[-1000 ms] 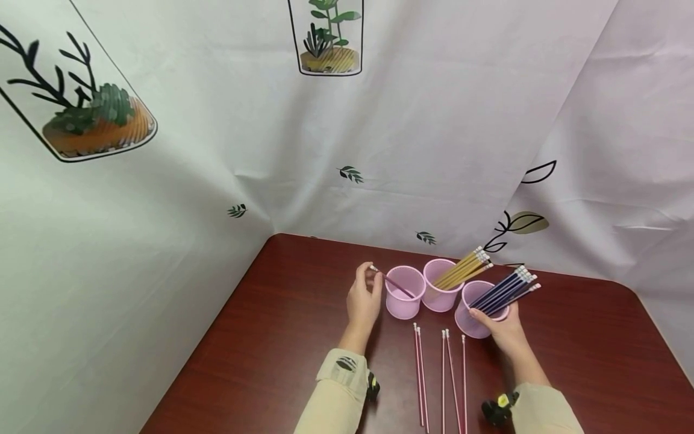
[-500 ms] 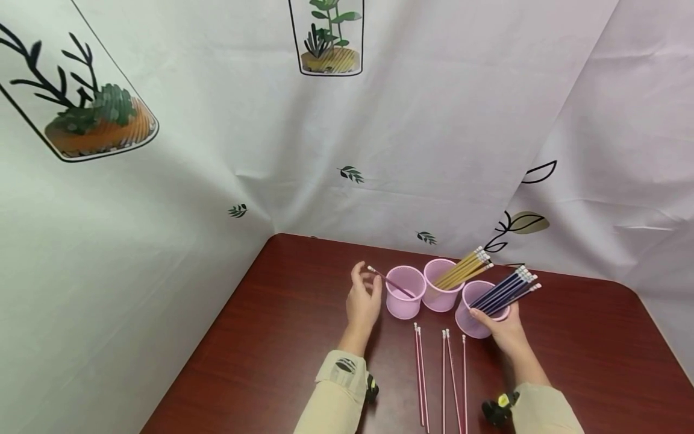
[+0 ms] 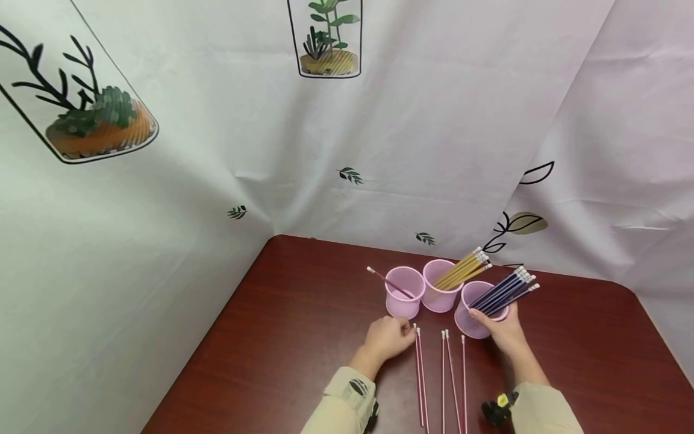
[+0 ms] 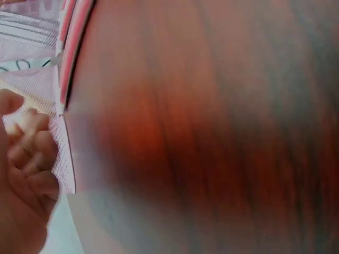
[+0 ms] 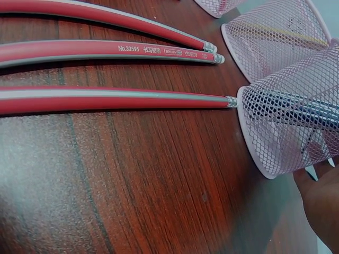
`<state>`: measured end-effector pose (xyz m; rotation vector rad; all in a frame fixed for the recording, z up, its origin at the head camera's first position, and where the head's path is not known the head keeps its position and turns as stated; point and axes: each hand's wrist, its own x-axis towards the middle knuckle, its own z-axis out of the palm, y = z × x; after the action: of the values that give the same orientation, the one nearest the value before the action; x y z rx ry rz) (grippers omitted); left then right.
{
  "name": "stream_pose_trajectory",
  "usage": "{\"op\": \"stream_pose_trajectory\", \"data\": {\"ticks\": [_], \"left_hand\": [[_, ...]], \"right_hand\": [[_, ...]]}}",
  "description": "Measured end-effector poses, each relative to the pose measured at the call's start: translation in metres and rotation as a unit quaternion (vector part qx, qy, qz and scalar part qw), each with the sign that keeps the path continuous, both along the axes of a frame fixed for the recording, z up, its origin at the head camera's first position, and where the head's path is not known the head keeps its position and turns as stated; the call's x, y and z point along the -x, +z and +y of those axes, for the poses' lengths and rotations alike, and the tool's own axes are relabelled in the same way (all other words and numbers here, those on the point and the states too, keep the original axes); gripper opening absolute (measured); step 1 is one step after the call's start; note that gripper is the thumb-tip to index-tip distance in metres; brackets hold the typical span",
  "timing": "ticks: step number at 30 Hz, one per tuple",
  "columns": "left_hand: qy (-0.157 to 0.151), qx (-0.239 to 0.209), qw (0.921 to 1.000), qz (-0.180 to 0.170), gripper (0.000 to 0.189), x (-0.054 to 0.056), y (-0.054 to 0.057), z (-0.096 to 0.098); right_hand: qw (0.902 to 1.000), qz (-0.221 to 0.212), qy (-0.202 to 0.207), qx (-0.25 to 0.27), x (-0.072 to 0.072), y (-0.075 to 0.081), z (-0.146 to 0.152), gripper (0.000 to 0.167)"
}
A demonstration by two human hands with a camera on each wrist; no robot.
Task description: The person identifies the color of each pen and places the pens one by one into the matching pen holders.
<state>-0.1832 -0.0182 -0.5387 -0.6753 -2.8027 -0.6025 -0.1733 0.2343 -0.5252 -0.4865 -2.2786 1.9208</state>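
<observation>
My left hand (image 3: 389, 337) is low over the table, its fingertips right at the eraser ends of two red pencils (image 3: 421, 380). In the left wrist view its fingers (image 4: 39, 153) are loosely curled, with nothing visible between them. One red pencil (image 3: 384, 278) leans in the left pink mesh cup (image 3: 403, 308), eraser end out past the rim. My right hand (image 3: 506, 334) grips the right pink mesh cup (image 3: 469, 324), thumb over its rim; dark blue pencils (image 3: 504, 290) slant out of it. Yellow pencils (image 3: 461, 270) fill the middle pink cup (image 3: 439, 301).
Three more red pencils, among them one near the right hand (image 3: 464, 386), lie lengthwise on the dark red-brown table (image 3: 271, 337). A pale patterned cloth (image 3: 434, 120) hangs behind the table and along its left side.
My left hand has left the red pencil leaning in the left cup and moved down and right to the pencils on the table. My right hand has stayed on its cup.
</observation>
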Motion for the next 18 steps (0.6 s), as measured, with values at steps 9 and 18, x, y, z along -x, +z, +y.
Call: {"op": "stream_pose_trajectory", "data": {"ticks": [9,18], "left_hand": [[0.039,0.046,0.9893,-0.133,0.025,-0.004,-0.005,0.012],[0.042,0.054,0.9861,-0.151,0.023,-0.006,-0.002,0.016]], "right_hand": [[1.0,0.0,-0.006,-0.008,-0.001,-0.001,0.0,0.088],[0.9999,0.003,0.002,-0.011,-0.001,-0.002,0.0,0.087]]}}
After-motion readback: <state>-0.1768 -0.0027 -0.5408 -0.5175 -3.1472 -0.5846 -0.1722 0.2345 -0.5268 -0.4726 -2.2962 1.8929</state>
